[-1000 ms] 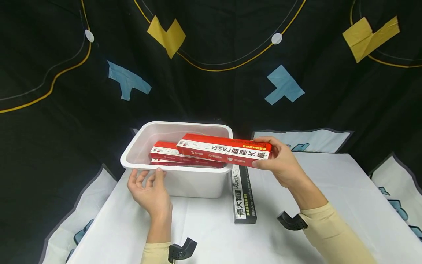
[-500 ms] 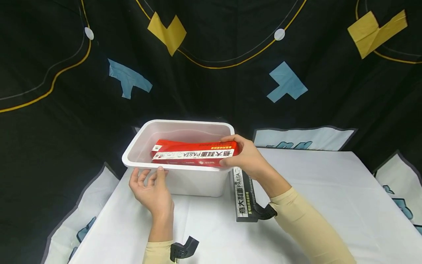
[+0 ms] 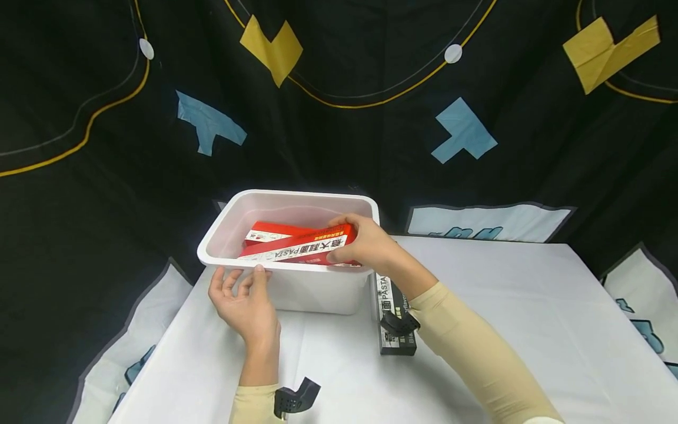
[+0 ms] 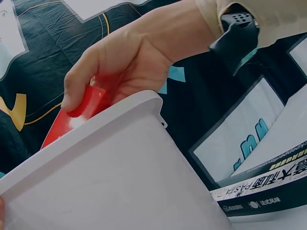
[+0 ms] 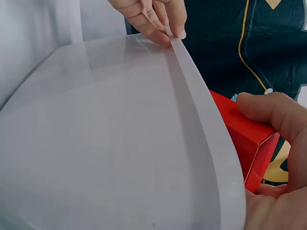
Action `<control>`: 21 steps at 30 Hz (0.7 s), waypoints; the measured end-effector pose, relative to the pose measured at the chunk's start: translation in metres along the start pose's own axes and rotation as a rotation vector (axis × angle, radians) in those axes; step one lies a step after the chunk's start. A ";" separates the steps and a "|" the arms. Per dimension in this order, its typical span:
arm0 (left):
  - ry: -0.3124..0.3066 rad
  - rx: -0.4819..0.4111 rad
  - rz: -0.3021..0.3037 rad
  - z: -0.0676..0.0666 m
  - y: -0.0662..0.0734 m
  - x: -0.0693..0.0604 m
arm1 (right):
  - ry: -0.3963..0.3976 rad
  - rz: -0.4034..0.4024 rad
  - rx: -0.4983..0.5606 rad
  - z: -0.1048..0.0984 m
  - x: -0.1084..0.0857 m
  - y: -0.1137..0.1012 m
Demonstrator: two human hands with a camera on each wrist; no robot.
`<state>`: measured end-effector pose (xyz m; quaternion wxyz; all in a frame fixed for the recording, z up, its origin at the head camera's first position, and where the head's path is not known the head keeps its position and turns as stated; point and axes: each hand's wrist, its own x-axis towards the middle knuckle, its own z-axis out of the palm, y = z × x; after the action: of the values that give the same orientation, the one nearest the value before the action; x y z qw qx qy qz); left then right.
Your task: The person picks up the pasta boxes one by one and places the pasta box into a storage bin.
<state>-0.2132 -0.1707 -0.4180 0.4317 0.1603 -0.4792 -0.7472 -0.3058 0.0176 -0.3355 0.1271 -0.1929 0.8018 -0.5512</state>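
Observation:
A white plastic bin (image 3: 318, 288) stands on the table with red pasta boxes inside. My right hand (image 3: 362, 241) grips the right end of one red pasta box (image 3: 296, 247), thumb on the near side and fingers over the top. That box slants within the bin, its left end lower, above another red pasta box (image 3: 270, 231). In the left wrist view, the right hand (image 4: 129, 62) holds the box just over the rim. My left hand (image 3: 246, 300) pinches the bin's near rim toward its left; the right wrist view shows those fingertips (image 5: 160, 36) at the rim.
A black pasta box (image 3: 397, 341) lies on the white table (image 3: 487, 306) just right of the bin, partly under my right wrist. Behind the table hangs a dark cloth (image 3: 339, 153) with yellow and blue patches.
My right hand has carried the red pasta box leftward from above the bin's right rim down into the bin, where it now tilts. The left hand has stayed at the rim.

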 end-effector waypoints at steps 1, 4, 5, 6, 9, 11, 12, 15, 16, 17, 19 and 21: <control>0.000 -0.002 0.000 0.000 0.000 0.000 | -0.006 0.005 -0.002 0.001 0.002 -0.001; 0.001 -0.003 -0.001 0.001 0.000 0.001 | -0.012 0.022 -0.003 0.004 0.007 -0.003; 0.002 -0.005 -0.002 0.001 0.000 0.001 | -0.015 0.024 0.000 0.004 0.008 -0.003; 0.002 -0.006 -0.002 0.001 0.000 0.001 | -0.015 0.027 -0.003 0.005 0.010 -0.003; 0.001 -0.007 -0.007 0.002 0.001 0.001 | -0.012 0.030 -0.009 0.004 0.011 -0.002; 0.002 -0.006 -0.005 0.003 0.002 0.001 | -0.010 0.029 -0.005 0.004 0.011 -0.002; 0.002 -0.005 -0.004 0.003 0.002 0.001 | -0.009 0.028 0.000 0.003 0.011 -0.002; 0.001 -0.002 0.004 0.003 0.001 0.002 | -0.013 0.027 0.008 0.003 0.012 -0.002; 0.001 -0.002 0.007 0.003 0.000 0.002 | -0.014 0.028 0.010 0.003 0.012 -0.002; 0.001 -0.002 0.007 0.003 0.000 0.002 | -0.015 0.027 0.008 0.004 0.012 -0.002; 0.001 -0.001 0.007 0.002 0.000 0.002 | -0.022 0.023 0.002 0.004 0.012 -0.003; 0.002 0.000 0.004 0.001 0.001 0.002 | -0.027 0.017 -0.005 0.005 0.013 -0.002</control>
<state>-0.2145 -0.1713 -0.4165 0.4337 0.1603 -0.4789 -0.7462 -0.3151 0.0068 -0.3349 0.1423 -0.1939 0.8030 -0.5454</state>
